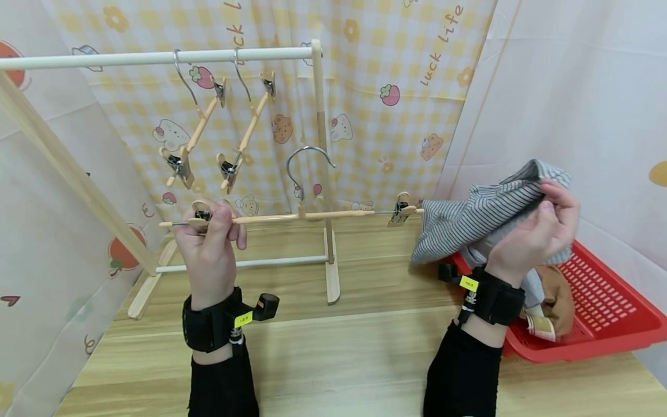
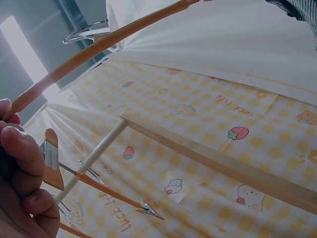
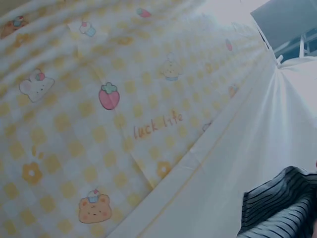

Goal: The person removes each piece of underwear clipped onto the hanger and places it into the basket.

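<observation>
**A clip hanger in one hand, a striped cloth in the other**

The left hand [image 1: 211, 231] holds a wooden clip hanger [image 1: 292, 217] by its left end. The fingers are curled around the bar just at the left clip [image 1: 200, 215], and the bar lies level in the air, in front of the small wooden rack [image 1: 318, 174] that stands on the table [image 1: 333, 347]. The right clip [image 1: 401, 209] at the far end of the bar is free, and it is very near to the cloth, maybe touching its edge; I cannot tell for sure.

The right hand [image 1: 547, 226] grips a grey striped garment [image 1: 469, 223]. The fingers pinch the bunched upper part, and the rest hangs down and spreads to the left, toward the hanger. The garment is lifted above the left edge of the red basket [image 1: 599, 313], where more clothes [image 1: 552, 301] lie.

I judge that the garment is light and very soft. It folds and sags where it is not supported, so it is better to take it at a hem or a waistband, with the edge pulled flat. The hanger is stiff and light, but held at one end it can tilt easily; a grip closer to the metal hook [image 1: 307, 168] would balance it better. The clips need a firm squeeze to open.

Two more clip hangers [image 1: 219, 139] hang tilted on the rack's top rail [image 1: 156, 57].
</observation>
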Tool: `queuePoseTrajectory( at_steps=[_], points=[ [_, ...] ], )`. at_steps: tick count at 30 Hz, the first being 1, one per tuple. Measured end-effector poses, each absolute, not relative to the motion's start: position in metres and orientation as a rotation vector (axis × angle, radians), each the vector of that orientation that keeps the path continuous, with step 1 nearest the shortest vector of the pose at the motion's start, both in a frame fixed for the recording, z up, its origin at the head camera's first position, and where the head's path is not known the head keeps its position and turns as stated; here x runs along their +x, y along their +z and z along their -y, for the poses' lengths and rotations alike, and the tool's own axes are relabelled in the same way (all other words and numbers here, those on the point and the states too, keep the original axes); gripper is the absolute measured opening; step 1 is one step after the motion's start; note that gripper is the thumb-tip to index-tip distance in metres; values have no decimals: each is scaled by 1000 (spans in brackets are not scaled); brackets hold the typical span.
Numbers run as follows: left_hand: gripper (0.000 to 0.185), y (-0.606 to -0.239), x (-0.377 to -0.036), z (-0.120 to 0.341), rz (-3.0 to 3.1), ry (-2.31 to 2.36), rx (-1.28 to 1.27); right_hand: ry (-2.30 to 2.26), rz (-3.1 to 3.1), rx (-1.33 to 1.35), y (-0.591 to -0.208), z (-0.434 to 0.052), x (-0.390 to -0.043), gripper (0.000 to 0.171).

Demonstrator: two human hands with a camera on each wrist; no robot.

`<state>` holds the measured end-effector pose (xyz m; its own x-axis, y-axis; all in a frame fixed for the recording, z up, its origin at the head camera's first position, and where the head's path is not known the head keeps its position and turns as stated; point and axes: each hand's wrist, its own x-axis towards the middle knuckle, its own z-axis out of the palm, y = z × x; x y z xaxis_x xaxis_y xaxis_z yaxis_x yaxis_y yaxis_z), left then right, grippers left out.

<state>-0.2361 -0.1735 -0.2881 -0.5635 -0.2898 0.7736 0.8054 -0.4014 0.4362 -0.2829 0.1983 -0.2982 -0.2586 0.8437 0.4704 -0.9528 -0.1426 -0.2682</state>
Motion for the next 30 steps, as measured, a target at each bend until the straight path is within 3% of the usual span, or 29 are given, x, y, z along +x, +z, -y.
queuePoseTrajectory(
  at_steps=[18,30],
  points=[
    [32,-286,-235,174,1080,-2010,-796,1137,661,108,-285,-200,-259,23],
    [37,-285,-233,175,1092,-2009,-805,1755,1092,-136,-321,-231,-287,27]
  ],
)
